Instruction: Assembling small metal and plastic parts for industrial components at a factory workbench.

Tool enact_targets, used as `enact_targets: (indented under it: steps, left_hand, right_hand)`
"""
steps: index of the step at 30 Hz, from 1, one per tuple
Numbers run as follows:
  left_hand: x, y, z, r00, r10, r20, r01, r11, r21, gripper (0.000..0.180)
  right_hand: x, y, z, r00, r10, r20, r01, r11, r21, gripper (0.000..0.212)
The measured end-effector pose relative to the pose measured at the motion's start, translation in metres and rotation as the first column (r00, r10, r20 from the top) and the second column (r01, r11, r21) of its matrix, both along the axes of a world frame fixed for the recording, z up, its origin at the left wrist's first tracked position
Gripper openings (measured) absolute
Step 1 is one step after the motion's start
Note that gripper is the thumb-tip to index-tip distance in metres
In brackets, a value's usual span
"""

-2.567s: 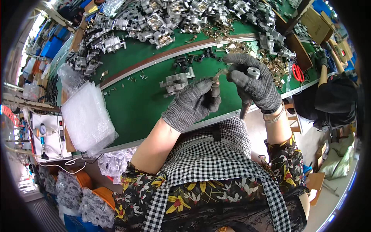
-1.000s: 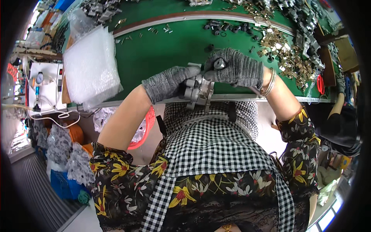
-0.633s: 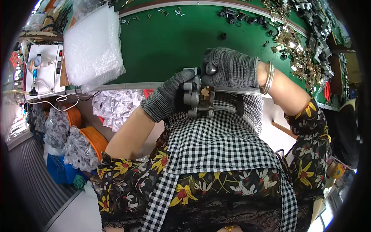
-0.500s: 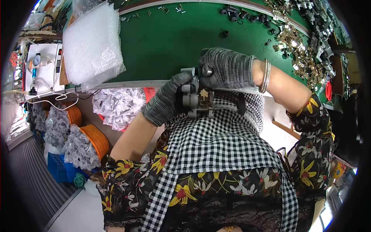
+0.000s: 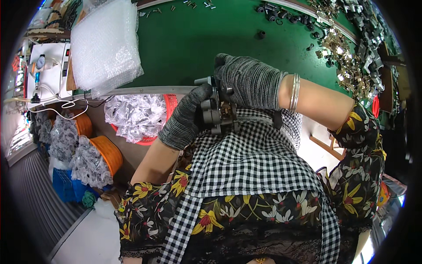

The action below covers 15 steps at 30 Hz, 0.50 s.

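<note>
A dark grey metal mechanism [image 5: 212, 110] with rounded housings and a brass-coloured part on its right side is held in front of my apron, at the bench's near edge. My left hand [image 5: 184, 116], in a grey knit glove, closes round its left side, thumb toward the top. My right hand [image 5: 248, 81], gloved alike, is curled into a grip at the mechanism's upper right. Its fingertips are hidden, and so is whatever small part lies under them. A light metal stub [image 5: 202, 81] pokes out at the upper left of the mechanism.
Bubble-wrap sheets [image 5: 105, 46] lie on the green bench [image 5: 184, 39], left. Black knobs [image 5: 272, 15], brass-coloured pieces [image 5: 336, 50] and dark brackets [image 5: 367, 35] sit right. A red basket [image 5: 170, 105] and orange baskets [image 5: 107, 154] of bagged parts stand below left.
My right hand has shifted left and curled further over the mechanism, covering the round knob that showed beside it. The mechanism has moved slightly left with my left hand.
</note>
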<state>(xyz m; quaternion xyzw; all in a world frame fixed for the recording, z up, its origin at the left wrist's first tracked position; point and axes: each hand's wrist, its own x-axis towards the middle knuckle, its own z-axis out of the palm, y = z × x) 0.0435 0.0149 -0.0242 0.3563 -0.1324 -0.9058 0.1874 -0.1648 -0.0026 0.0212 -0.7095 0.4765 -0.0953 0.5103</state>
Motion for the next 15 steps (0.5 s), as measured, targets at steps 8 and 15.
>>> enact_targets:
  steps: [8, 15]
  left_hand:
    - [-0.015, 0.020, 0.010, 0.938, 0.344, 0.041, -0.323, 0.911, -0.256, 0.051]
    - [-0.023, 0.033, 0.017, 0.917, 0.398, 0.032, -0.385, 0.902, -0.196, 0.048]
  right_hand:
    - [-0.001, -0.016, 0.024, 0.976, 0.025, -0.218, -0.106, 0.924, -0.369, 0.019]
    - [-0.007, -0.017, 0.043, 0.995, -0.094, 0.012, 0.088, 0.862, -0.500, 0.020]
